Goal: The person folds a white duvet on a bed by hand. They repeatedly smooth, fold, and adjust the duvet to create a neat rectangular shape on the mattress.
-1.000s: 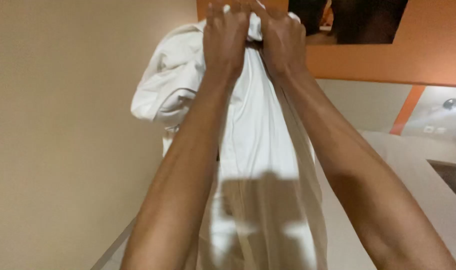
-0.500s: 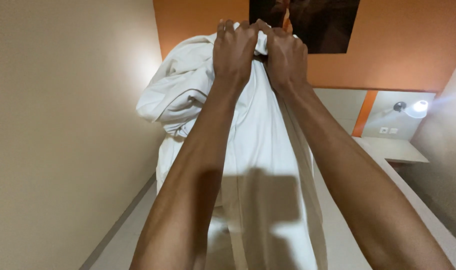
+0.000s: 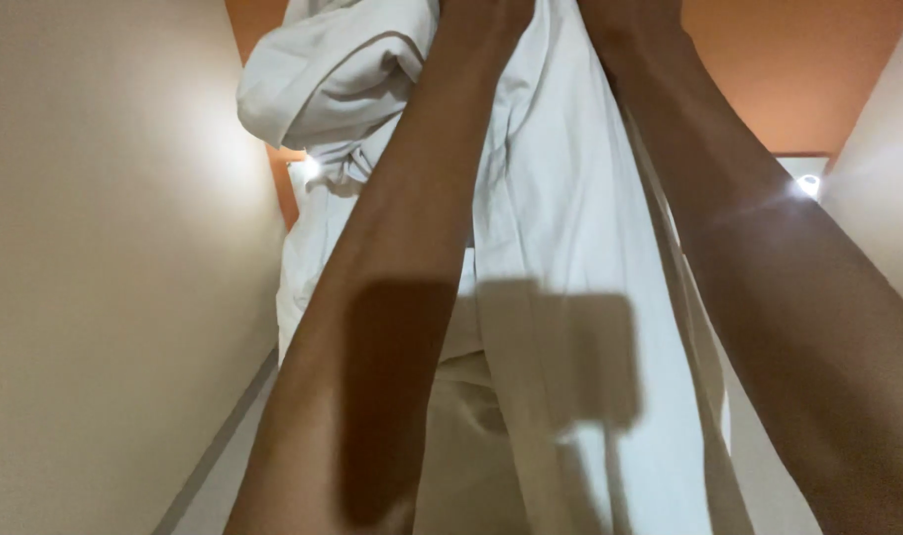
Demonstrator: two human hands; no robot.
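Overhead, both arms raised, left hand (image 3: 486, 12) and right hand (image 3: 625, 15) mostly out of frame, grip unreadable; white sheet (image 3: 561, 248) hangs full-length between forearms, bunched fold upper left, so fabric drops free

Both forearms are raised steeply upward and converge toward the top edge. The left hand (image 3: 486, 12) is cut off at the wrist; the right hand (image 3: 620, 12) likewise, so finger closure cannot be determined, though both appear clenched

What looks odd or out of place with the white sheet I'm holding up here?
The white sheet is bunched into a lump at its upper left instead of hanging flat. No stain or tear shows.
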